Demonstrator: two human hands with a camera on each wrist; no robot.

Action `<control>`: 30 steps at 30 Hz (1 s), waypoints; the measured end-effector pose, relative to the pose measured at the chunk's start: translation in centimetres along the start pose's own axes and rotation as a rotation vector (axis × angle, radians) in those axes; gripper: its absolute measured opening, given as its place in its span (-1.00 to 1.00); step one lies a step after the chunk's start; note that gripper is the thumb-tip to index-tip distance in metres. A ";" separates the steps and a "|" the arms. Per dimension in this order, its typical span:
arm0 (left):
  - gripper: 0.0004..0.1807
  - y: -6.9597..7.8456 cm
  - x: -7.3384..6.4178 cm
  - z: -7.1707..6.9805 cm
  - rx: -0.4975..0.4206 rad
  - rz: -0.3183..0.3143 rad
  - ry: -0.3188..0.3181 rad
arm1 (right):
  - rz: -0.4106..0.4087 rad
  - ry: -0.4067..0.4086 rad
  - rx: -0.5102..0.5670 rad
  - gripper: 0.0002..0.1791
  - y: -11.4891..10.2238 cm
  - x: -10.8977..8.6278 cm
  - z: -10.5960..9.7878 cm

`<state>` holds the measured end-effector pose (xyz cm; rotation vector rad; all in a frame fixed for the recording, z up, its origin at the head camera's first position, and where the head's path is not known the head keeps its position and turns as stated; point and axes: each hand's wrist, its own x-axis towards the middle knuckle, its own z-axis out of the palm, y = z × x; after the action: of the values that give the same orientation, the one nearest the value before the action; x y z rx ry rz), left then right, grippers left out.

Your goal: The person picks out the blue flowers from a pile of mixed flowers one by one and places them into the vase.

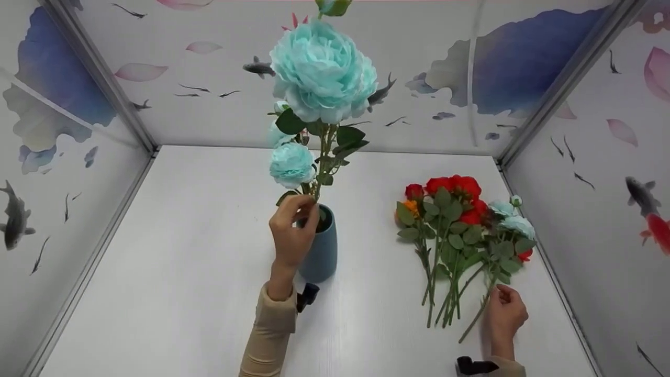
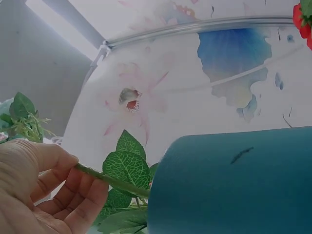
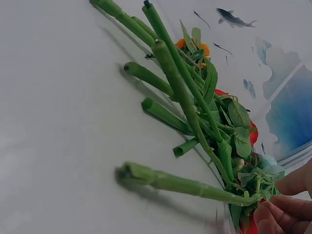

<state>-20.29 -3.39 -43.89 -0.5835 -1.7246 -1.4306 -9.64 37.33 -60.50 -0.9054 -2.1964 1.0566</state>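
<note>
Pinching a tall, ruffled turquoise flower spray (image 1: pixel 323 73) upright in the blue cylindrical vase (image 1: pixel 319 256) with the left hand (image 1: pixel 294 230), and at right pinching a leafy pale-blue flower (image 1: pixel 502 251), bloom pointing far-right, with the right hand (image 1: pixel 506 317).

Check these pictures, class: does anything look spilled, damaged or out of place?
A short dark streak on the side of the blue vase, in the left wrist view, looks odd against the plain surface; whether dirt, damage or decoration, I cannot tell. The vase stands upright and nothing looks spilled.
</note>
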 end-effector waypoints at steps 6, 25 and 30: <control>-0.87 -0.1 -0.3 -0.5 0.031 0.005 0.008 | -0.020 -0.041 -0.046 -0.78 0.1 0.6 0.3; -0.85 -1.1 -1.4 0.0 0.113 0.007 -0.001 | -0.031 -0.069 -0.069 -0.75 0.3 1.8 1.0; -0.81 -1.2 -1.8 0.0 0.113 -0.030 -0.011 | 0.000 -0.079 -0.071 -0.73 0.2 2.0 1.0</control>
<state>-20.20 -3.49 -46.06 -0.5073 -1.8168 -1.3434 -11.51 38.51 -60.90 -0.9087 -2.3118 1.0369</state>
